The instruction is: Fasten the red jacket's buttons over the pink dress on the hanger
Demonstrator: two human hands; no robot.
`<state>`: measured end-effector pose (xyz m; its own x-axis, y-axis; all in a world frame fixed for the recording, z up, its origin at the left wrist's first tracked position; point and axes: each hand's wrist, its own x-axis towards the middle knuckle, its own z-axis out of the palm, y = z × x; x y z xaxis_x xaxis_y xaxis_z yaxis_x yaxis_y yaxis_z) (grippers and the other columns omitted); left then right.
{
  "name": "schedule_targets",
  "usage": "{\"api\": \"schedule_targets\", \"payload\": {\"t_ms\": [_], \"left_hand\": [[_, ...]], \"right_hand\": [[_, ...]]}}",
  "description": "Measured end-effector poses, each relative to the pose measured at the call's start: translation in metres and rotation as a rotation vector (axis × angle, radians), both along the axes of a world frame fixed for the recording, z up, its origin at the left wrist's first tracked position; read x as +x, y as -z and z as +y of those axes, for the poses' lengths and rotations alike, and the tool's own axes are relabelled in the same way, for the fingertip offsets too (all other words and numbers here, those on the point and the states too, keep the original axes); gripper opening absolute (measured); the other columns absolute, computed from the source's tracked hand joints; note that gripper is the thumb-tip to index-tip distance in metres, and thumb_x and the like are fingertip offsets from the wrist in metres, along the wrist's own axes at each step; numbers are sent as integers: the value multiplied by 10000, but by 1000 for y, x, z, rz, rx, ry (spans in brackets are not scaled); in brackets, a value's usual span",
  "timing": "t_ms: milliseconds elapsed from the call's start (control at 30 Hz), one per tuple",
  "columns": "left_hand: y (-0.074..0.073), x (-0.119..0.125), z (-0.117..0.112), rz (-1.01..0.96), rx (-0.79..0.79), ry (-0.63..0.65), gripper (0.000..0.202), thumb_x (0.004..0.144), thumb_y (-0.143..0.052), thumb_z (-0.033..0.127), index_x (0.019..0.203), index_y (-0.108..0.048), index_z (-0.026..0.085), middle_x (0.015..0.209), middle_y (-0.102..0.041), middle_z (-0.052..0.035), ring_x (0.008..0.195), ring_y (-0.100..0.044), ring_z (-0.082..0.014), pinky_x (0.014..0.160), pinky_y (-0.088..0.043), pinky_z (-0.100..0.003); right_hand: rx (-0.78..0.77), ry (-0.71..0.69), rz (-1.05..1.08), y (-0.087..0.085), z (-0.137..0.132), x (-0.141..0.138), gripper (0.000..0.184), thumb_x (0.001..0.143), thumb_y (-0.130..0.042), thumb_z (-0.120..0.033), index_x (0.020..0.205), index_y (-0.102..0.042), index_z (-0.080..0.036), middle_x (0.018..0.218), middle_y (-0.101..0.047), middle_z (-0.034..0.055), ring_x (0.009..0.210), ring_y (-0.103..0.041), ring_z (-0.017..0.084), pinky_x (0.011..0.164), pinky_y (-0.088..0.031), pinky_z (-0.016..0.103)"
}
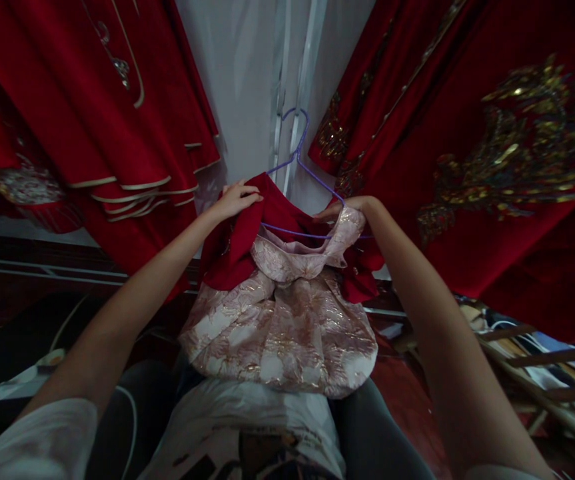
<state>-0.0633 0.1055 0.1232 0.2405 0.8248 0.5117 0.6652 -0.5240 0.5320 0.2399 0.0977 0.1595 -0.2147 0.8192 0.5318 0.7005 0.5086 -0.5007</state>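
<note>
A pink brocade dress [312,320] with a glossy gold pattern lies across my lap, its skirt puffed out. A purple wire hanger [300,150] sits in its neck opening, the hook pointing away from me. Red fabric [234,250] with short sleeve-like flaps shows at both shoulders and behind the neckline. My left hand [237,200] is closed over the red fabric at the left shoulder. At the other shoulder, my right hand [351,205] grips the pink strap beside the hanger's arm; some of its fingers are hidden behind the cloth.
Red garments with pale trim [137,153] hang on the left. More red cloth with gold sequin embroidery [512,147] hangs on the right. Metal rails [287,87] run up a pale wall ahead. A wooden rack [532,387] with various items stands at the lower right.
</note>
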Motion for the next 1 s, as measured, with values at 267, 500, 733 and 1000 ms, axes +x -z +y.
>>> {"api": "schedule_targets", "payload": {"t_ms": [267, 500, 733, 1000], "left_hand": [[1, 2, -7, 52, 2, -37, 208, 816, -570, 360, 795, -699, 198, 834, -502, -23, 1011, -505, -266, 1023, -292, -517], [6, 1, -9, 182, 78, -92, 234, 858, -528, 382, 918, -690, 225, 964, -553, -58, 1078, -513, -288, 982, -319, -497], [9, 3, -18, 275, 175, -72, 257, 873, -487, 366, 964, -673, 214, 993, -557, -87, 1035, -536, -290, 926, -358, -485], [11, 15, -32, 317, 198, -147, 251, 871, -461, 329, 928, -666, 197, 985, -562, -112, 1044, -531, -316, 918, -358, -491]], "right_hand": [[-539, -231, -195, -5, 10, 14, 304, 646, -757, -448, 786, -710, -183, 628, -663, 12, 606, -626, 170, 577, -517, 281], [-103, 237, -66, -7, 9, 24, 286, 640, -688, -169, 914, -610, -142, 733, -609, 22, 687, -564, 168, 640, -454, 277], [240, 496, -164, -15, -25, 51, 196, 754, -533, -181, 947, -561, -197, 823, -600, 55, 784, -565, 216, 728, -409, 336], [244, 616, -208, -20, -68, 87, 187, 672, -556, -138, 847, -554, -202, 792, -607, 55, 696, -541, 196, 644, -366, 299]]}}
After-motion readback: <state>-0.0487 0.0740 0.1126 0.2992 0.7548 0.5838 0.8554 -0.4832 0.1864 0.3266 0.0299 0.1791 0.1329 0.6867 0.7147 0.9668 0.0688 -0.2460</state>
